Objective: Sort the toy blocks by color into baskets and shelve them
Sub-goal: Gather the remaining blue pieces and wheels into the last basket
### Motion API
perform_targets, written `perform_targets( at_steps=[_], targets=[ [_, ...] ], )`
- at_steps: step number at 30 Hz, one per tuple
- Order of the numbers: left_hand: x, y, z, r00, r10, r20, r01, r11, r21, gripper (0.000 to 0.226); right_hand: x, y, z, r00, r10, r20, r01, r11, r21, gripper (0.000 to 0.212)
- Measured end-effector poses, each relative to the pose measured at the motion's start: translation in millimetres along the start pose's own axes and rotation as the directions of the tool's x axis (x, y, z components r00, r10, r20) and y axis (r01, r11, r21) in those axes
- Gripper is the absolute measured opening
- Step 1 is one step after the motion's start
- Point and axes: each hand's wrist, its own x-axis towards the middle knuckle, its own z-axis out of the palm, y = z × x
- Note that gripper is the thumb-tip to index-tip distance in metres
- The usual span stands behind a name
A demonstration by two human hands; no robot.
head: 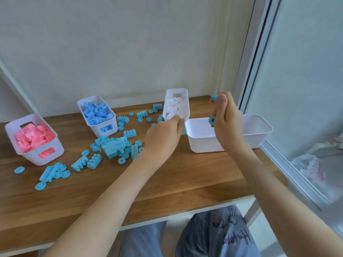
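Turquoise blocks [215, 98], pinched in the right hand [227, 125], hang directly above the open white basket [259, 125]; left hand [163, 140] curls beside its near wall, its grip unclear.

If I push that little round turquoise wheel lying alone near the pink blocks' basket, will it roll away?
Probably not at first: the round turquoise plastic wheel lies flat on the wooden table, so it would likely slide. Tipped on edge, its round rim should roll. It looks small and hard, so probably light and stiff.
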Motion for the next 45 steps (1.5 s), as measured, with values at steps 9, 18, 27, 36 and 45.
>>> perform_targets(
  at_steps=[9, 18, 27, 36, 45],
  targets=[
    [63.3, 61.3, 44.6, 0.932, 0.168, 0.322, -0.178, 0.984, 0.001, 0.025, 44.6, 52.5, -14.6, 0.908, 0.235, 0.345, -0.040, 0.871, -0.489, 0.029],
    [67.0, 40.9, 40.7, 0.782, 0.129, 0.610, -0.051, 0.988, -0.142, 0.020, 50.6, 64.6, -15.6, 0.690, 0.365, 0.625, 0.067, 0.828, -0.557, 0.022],
    [54.6, 28.9, 21.3, 0.821, 0.112, 0.560, -0.005, 0.982, -0.190, 0.043, 48.0, 46.8, -13.0, 0.568, 0.436, 0.698, 0.117, 0.797, -0.592, 0.021],
    [15.0, -11.8, -6.0, 0.955, 0.102, 0.277, -0.016, 0.955, -0.296, 0.033, 22.9, 7.0, 17.4, 0.680, 0.169, 0.713, 0.200, 0.893, -0.403, 0.019],
    [-39.7, -124.2, -34.0, 0.974, -0.213, -0.072, 0.207, 0.975, -0.082, 0.024, -25.6, -32.6, 104.8, 0.623, -0.054, 0.780, 0.282, 0.946, -0.159, 0.037]
  ],
)
